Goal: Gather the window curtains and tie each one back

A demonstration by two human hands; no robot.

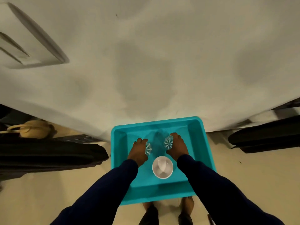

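A turquoise plastic tray (162, 190) sits low in front of me, against a white wall. Inside it my left hand (138, 151) grips a clear cut-glass tumbler (148, 148) lying tilted, its base facing the camera. My right hand (177, 147) grips a second clear glass tumbler (168, 142) the same way. A white bowl (162, 167) stands in the tray between my wrists. No curtain or tie-back shows in this view.
A white wall (146, 62) fills the upper frame, with a white panel (24, 41) at the upper left. Dark fabric (48, 156) lies at the left and right (266, 137). A tan bag (34, 129) sits at the left. My bare feet (188, 203) stand on the beige floor.
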